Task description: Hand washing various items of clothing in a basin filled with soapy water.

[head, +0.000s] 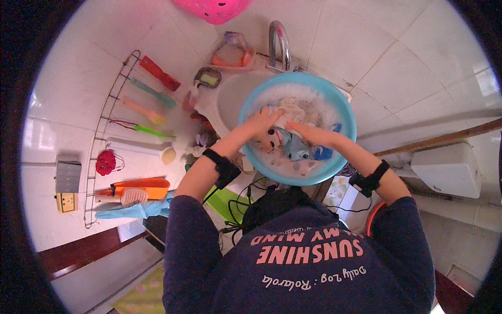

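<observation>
A blue plastic basin [347,114] of sudsy water rests over the right part of a white washbasin [231,94]. In it lie wet clothes: a pale, off-white cloth [292,110], a grey-blue piece with a printed face [296,147] and a bright blue piece [323,153]. My left hand [266,121] lies on the pale cloth with its fingers spread. Against the same cloth, from the right, rests my right hand [308,131]; its fingertips are partly hidden in the folds, so its grip is unclear.
A chrome faucet [280,47] rises behind the basin. A soap dish [208,78] stands on the washbasin's left rim. On the left wall, a wire rack [92,168] holds brushes, an orange-handled item and a light blue cloth [137,210]. A wooden pole [439,137] crosses at right.
</observation>
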